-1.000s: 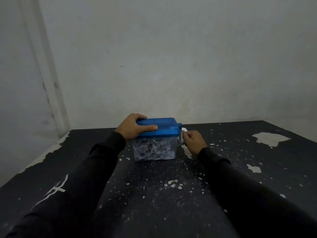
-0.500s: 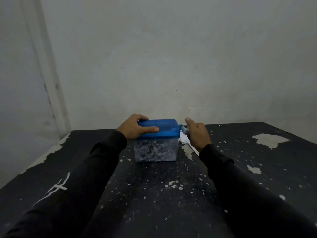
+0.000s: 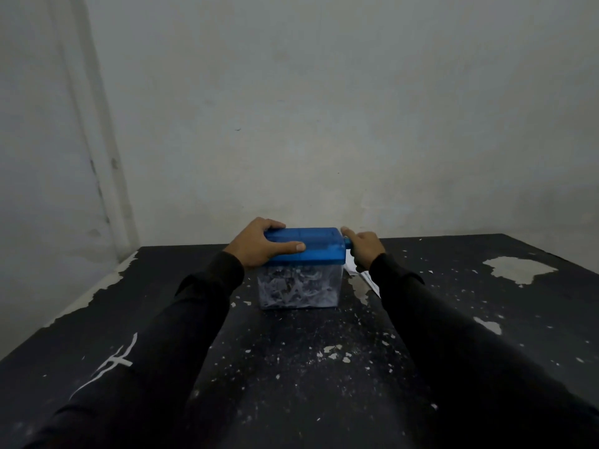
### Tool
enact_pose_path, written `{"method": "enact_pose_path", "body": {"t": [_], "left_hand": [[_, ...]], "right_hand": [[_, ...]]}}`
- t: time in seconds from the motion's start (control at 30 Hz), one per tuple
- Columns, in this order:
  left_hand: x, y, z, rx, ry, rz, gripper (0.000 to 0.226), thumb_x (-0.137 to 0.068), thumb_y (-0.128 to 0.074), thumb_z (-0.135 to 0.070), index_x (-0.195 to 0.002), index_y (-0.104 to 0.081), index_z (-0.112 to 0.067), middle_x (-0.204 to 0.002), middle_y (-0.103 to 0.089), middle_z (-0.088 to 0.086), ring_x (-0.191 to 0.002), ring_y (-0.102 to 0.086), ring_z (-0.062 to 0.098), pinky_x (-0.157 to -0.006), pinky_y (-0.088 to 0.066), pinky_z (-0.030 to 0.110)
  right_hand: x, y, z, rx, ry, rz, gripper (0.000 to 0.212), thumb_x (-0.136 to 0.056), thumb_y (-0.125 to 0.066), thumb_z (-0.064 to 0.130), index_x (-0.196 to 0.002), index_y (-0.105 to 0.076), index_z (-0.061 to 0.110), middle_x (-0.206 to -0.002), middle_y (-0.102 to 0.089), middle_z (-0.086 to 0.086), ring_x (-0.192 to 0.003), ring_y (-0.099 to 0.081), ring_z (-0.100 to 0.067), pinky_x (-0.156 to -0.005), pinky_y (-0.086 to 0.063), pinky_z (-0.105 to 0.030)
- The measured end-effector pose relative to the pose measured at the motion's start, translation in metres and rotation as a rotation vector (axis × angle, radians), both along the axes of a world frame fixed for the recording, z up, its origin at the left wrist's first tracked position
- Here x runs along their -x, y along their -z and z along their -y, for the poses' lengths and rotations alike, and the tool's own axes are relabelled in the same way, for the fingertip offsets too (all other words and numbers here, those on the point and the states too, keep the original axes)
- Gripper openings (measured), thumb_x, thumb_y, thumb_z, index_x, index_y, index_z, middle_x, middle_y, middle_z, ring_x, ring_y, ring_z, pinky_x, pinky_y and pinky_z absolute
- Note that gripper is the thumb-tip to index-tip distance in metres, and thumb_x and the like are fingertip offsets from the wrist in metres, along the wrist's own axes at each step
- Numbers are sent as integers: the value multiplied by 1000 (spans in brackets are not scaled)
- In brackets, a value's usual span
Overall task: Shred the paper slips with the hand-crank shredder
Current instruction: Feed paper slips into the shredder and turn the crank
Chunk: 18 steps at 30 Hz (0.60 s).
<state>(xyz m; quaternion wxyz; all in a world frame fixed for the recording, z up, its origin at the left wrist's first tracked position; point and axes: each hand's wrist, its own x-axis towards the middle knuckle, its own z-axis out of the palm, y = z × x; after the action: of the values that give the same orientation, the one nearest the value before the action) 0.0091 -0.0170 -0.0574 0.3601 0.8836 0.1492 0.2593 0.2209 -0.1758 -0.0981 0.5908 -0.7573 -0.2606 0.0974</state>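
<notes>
shredder (image 3: 303,267): upright on table (image 3: 486,319), long axis left-right | left hand (image 3: 263,244): fingers grip lid | right hand (image 3: 364,246): fingers grip crank (image 3: 347,243), right end

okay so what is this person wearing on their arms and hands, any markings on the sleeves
Both arms are covered by long, dark, close-fitting sleeves that end at the wrists. The left sleeve carries a white, angular, line-drawn logo on the forearm; the right sleeve shows no marking in this view. The left hand and right hand are bare: no gloves, and no rings or watch can be made out.
</notes>
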Motion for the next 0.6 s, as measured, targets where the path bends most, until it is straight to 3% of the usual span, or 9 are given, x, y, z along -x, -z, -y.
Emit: {"method": "enact_pose_path", "body": {"t": [0.1,0.2,0.27,0.37,0.47,0.6], "left_hand": [[-1,2,0,5,1,9,72,-79,-82,-48,-137,-59,-13,-117,-55,-9,-94,-53,-1,-70,-39,7],[-2,5,-2,29,-7,35,72,-78,-84,-45,-136,-60,-11,-111,-58,-12,-91,-54,-7,-65,-43,3],[-4,6,-2,44,-4,51,78,-74,-85,-48,-137,-59,-10,-118,-60,-5,-94,-55,-6,-67,-44,5],[-4,6,0,60,10,63,88,-67,-84,-55,-138,-59,-10,-122,-60,-3,-96,-57,-4,-67,-45,5],[-4,8,-2,78,11,76,82,-71,-86,-49,-138,-59,-10,-120,-60,-5,-95,-58,-4,-68,-45,6],[-5,9,-2,94,15,80,77,-73,-86,-45,-137,-60,-10,-110,-60,-14,-94,-59,-3,-66,-47,7]], "right_hand": [[-3,2,7,10,30,76,51,-102,-50,51,-76,-52,7,-69,-40,-8,-57,-37,-20,-47,-36,-26],[-17,17,24,114,111,235,41,-98,-58,33,-68,-51,6,-65,-41,-10,-62,-39,-22,-59,-37,-34],[-25,34,39,228,174,303,35,-94,-64,23,-68,-61,0,-64,-54,-9,-62,-48,-22,-67,-45,-34],[-35,51,58,401,227,342,13,-92,-71,28,-86,-70,16,-89,-70,-4,-82,-64,-19,-86,-55,-36],[-43,58,64,629,217,319,39,-83,-77,48,-106,-69,17,-106,-70,-3,-96,-64,-20,-90,-54,-35],[-50,63,64,753,233,280,55,-76,-76,63,-95,-66,13,-88,-66,-4,-87,-64,-22,-79,-55,-35]]}}
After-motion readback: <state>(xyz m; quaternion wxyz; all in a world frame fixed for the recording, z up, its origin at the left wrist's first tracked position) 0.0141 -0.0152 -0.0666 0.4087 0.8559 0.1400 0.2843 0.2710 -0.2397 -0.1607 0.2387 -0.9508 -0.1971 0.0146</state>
